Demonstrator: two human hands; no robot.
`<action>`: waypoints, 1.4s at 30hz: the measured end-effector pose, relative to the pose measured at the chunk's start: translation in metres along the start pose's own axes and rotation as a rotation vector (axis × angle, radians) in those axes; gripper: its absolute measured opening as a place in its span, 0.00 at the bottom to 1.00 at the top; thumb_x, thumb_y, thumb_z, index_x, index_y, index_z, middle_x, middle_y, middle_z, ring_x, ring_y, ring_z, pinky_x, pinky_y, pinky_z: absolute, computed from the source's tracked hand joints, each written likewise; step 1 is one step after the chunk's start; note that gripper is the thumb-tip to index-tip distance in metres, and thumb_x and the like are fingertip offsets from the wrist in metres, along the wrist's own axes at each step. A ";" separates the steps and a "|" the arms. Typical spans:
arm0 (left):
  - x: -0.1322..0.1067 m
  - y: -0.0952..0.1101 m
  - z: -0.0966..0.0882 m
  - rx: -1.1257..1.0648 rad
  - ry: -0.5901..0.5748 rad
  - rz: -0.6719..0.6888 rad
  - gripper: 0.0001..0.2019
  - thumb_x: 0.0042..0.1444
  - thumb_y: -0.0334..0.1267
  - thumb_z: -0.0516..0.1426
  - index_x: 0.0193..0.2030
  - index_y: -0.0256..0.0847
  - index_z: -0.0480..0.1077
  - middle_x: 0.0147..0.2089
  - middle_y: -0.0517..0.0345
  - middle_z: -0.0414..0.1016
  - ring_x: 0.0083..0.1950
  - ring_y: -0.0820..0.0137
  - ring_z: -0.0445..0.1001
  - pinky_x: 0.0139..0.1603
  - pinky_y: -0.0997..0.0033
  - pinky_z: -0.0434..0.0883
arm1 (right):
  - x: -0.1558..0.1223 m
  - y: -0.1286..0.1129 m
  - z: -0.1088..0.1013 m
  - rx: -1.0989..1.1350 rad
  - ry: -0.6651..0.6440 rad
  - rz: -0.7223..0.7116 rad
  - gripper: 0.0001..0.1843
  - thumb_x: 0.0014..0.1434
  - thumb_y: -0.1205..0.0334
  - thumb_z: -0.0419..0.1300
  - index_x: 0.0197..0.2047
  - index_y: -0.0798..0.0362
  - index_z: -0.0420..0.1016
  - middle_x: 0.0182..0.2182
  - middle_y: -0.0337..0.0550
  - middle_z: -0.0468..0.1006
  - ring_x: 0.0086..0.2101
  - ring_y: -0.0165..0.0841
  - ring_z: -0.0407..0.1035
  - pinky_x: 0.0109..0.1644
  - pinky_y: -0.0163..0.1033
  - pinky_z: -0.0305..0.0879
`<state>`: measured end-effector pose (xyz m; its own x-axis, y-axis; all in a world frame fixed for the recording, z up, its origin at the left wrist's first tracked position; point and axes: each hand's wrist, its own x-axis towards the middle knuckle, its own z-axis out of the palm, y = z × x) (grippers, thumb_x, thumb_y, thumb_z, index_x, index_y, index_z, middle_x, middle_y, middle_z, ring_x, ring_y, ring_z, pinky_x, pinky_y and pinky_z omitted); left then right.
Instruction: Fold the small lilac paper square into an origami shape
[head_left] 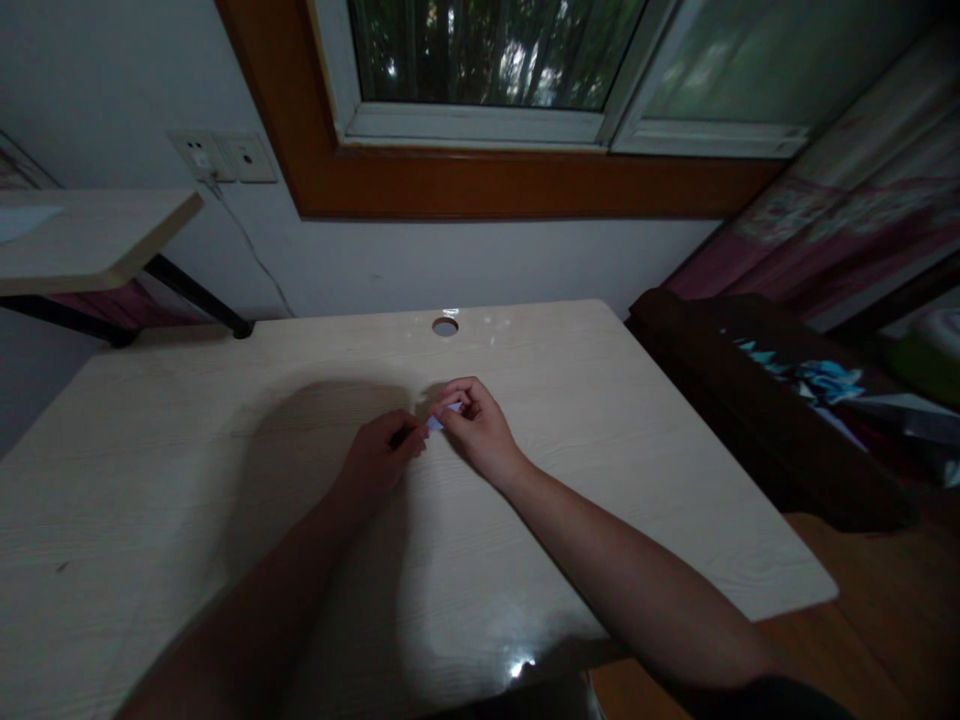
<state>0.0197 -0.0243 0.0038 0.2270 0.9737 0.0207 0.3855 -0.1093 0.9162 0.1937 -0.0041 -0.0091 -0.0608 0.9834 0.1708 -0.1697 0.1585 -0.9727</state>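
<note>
Between my two hands is a small piece of pale lilac paper [436, 424], mostly covered by my fingers; its folds, if any, are too small to make out. My left hand [384, 448] pinches its left end between thumb and forefinger. On the other side my right hand [478, 425] grips the paper with the thumb in front and the fingers curled behind. Both hands are close together just above the pale wood-grain table [600, 420], roughly at its middle.
A round cable hole [445, 327] is cut near the table's back edge. At the left a raised shelf [97, 240] stands on black legs. A white cord [251, 250] runs down from the wall socket [199, 157]. Dark wooden furniture [750, 400] borders the right side, below a curtain [847, 220].
</note>
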 end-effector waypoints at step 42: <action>0.000 0.001 -0.002 -0.021 0.041 0.006 0.11 0.58 0.45 0.58 0.32 0.40 0.75 0.29 0.58 0.77 0.33 0.68 0.74 0.36 0.72 0.68 | 0.000 -0.004 -0.001 0.038 -0.004 0.045 0.15 0.54 0.54 0.71 0.41 0.48 0.75 0.30 0.37 0.78 0.33 0.32 0.73 0.41 0.39 0.67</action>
<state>0.0186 -0.0239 0.0049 0.1922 0.9804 0.0422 0.3649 -0.1113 0.9244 0.1956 -0.0050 -0.0052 -0.0735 0.9891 0.1276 -0.2036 0.1104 -0.9728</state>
